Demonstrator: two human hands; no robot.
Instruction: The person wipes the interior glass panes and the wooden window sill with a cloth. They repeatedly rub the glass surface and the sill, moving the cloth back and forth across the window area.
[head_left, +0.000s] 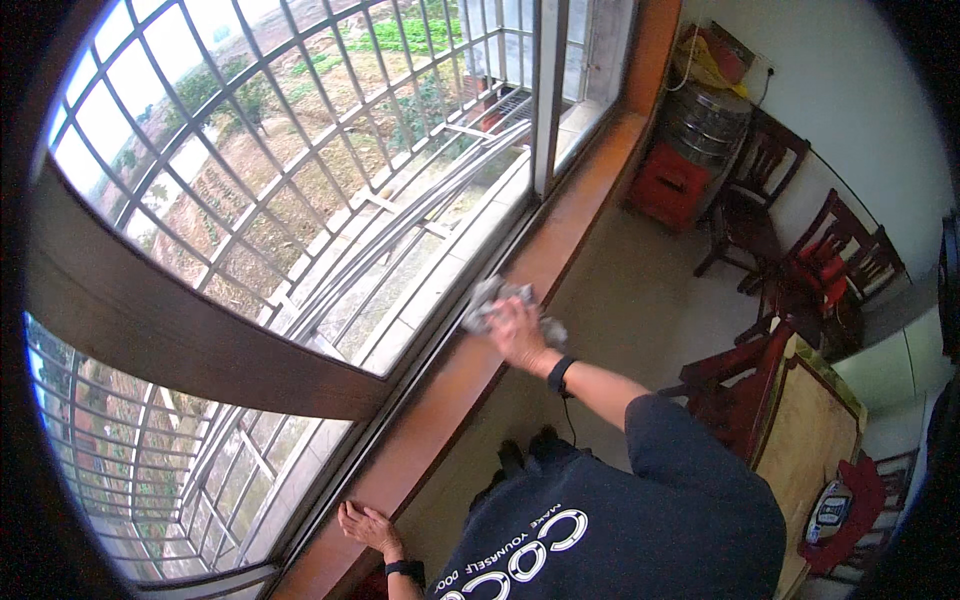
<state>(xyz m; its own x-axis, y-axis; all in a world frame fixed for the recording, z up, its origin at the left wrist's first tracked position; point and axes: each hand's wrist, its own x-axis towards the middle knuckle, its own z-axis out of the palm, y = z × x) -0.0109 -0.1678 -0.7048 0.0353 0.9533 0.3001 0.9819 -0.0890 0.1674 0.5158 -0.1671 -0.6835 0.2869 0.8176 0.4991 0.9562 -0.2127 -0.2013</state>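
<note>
My right hand presses a crumpled grey cloth onto the reddish-brown window sill, close to the sliding-window track. Its fingers lie over the cloth and look slightly blurred. Lower down, my left hand rests on the same sill with nothing in it, near the bottom of the view. Each wrist wears a black band. Behind the window frame, a metal security grille curves outward, with long metal rods lying along its base.
A red crate holding a large water bottle stands by the far wall. Dark wooden chairs line that wall. To the right is a table, with a red cloth and a package beside it. A thin cable hangs below my right wrist.
</note>
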